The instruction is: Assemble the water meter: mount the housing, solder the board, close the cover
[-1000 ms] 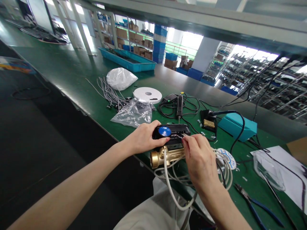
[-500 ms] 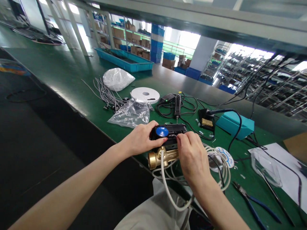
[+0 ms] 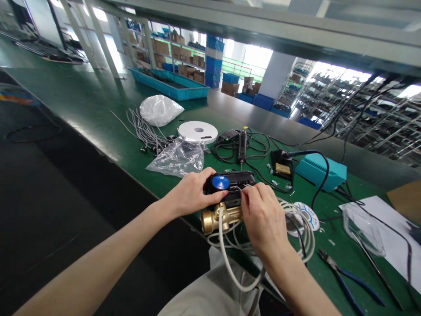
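Left hand [image 3: 191, 194]: grips the black housing [image 3: 234, 177] beside its blue disc [image 3: 220, 182]
Right hand [image 3: 265, 215]: pinches thin wires [image 3: 239, 189] at the housing
Surface [image 3: 92, 114]: pliers [image 3: 334, 265], white reel [image 3: 190, 131]

1. Under the left hand [image 3: 194, 191], the near-left end of the black plastic housing with a round blue disc [image 3: 241, 176] is hidden.
2. At the right hand's [image 3: 265, 215] fingertips, the thin pale strands [image 3: 238, 188] are too small to identify as wires or tool tips.
3. Behind the right hand, one end of the golden brass threaded pipe fitting [image 3: 212, 220] disappears.
4. Right of that hand, the white round spool with blue markings [image 3: 308, 214] has illegible print.
5. Farther right, the picture's edge cuts the white paper sheet [image 3: 396, 259] and brown cardboard piece [image 3: 408, 199]; the bottom edge crops the blue-handled metal pliers [image 3: 334, 264].
6. Far beyond both hands, the grey metal racks' [image 3: 358, 116] contents blur together.
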Action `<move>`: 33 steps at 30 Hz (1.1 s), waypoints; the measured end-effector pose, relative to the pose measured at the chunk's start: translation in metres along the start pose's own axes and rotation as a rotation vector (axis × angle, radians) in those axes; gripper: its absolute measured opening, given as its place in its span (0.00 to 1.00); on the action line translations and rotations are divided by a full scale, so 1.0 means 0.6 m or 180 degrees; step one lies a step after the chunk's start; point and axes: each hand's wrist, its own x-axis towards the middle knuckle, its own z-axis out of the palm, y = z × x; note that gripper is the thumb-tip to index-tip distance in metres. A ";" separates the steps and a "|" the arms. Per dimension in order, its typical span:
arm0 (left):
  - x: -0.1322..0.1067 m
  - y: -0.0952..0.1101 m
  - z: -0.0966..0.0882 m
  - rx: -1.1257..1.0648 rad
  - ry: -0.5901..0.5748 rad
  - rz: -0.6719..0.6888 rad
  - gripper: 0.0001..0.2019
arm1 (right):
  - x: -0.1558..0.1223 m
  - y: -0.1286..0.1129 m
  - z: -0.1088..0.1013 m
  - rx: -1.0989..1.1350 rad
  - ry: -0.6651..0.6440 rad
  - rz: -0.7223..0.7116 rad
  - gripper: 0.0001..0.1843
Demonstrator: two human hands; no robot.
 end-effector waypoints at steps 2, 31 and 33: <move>-0.001 0.000 0.001 -0.0021 0.0000 -0.0008 0.18 | 0.003 0.000 0.003 -0.0062 -0.0123 0.0016 0.09; -0.047 -0.004 0.042 0.0183 0.0306 0.0617 0.15 | -0.076 0.018 0.006 0.0356 0.0282 -0.0092 0.06; -0.048 -0.004 0.043 0.0206 0.0333 0.0648 0.15 | -0.085 0.021 0.015 0.0399 0.0282 -0.0126 0.05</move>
